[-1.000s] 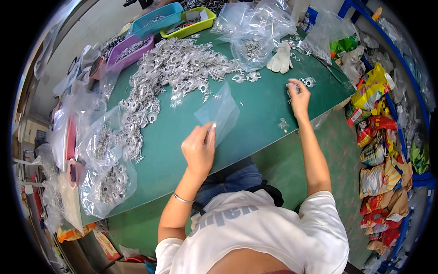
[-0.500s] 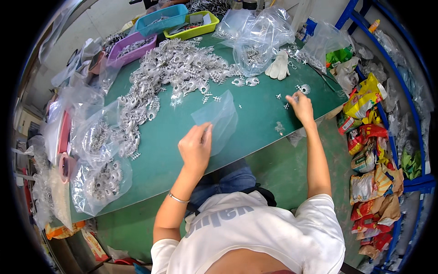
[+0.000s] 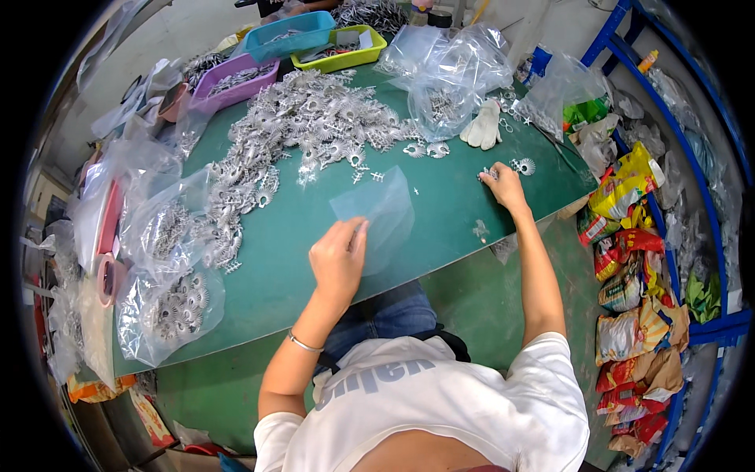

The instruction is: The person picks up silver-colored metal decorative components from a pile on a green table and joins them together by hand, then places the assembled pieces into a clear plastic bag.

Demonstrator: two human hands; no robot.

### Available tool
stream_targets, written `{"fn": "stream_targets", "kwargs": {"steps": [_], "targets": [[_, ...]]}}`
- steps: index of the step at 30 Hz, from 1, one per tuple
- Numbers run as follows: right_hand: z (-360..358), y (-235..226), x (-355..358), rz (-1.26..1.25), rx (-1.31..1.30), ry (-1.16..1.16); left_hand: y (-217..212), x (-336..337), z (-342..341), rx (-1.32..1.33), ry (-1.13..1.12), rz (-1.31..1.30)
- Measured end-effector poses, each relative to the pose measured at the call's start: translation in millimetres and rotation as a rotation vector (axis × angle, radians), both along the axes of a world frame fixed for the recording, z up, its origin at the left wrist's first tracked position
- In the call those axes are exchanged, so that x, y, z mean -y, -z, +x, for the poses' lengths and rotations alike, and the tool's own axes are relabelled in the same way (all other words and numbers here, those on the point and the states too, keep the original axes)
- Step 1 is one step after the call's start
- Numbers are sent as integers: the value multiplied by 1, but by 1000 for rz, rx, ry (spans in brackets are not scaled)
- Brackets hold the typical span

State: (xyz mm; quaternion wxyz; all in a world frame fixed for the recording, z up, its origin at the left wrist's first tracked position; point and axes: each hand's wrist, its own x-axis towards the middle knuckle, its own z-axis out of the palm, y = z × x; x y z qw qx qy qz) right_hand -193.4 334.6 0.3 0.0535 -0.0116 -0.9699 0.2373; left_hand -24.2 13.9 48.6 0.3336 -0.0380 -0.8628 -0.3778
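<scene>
My left hand (image 3: 338, 256) pinches the edge of a thin clear plastic bag (image 3: 387, 211), which lies out flat over the green table. Toward the table's right side, my right hand (image 3: 506, 189) has its fingers closed on small silver metal pieces (image 3: 486, 175) at the tabletop. Just right of those fingertips lies a fan-shaped silver piece (image 3: 524, 166). A few small silver bits (image 3: 480, 230) rest nearer the table's front edge. Beyond the left hand spreads a large heap of silver metal pieces (image 3: 314, 118), many of them scalloped and fan-shaped.
Filled clear bags (image 3: 177, 311) lie at the left. Purple (image 3: 236, 82), blue (image 3: 289, 35) and yellow-green (image 3: 340, 53) baskets stand behind the heap. A white glove (image 3: 481, 126) lies beside a clear bag (image 3: 452, 79). Colourful packages (image 3: 629, 259) hang along a blue rack at the right.
My right hand has shifted left, from beside the fan-shaped piece onto the small silver pieces. My left hand keeps its grip on the bag. The view has moved slightly.
</scene>
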Motion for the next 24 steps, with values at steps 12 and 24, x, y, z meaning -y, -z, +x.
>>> {"fn": "stream_targets", "kwargs": {"steps": [12,24], "targets": [[-4,-11,7,-328,172,-171,-1,-3,6,11,-9,4],[41,-45,45,-1739,602,-319,0,-9,0,56,-11,3]]}}
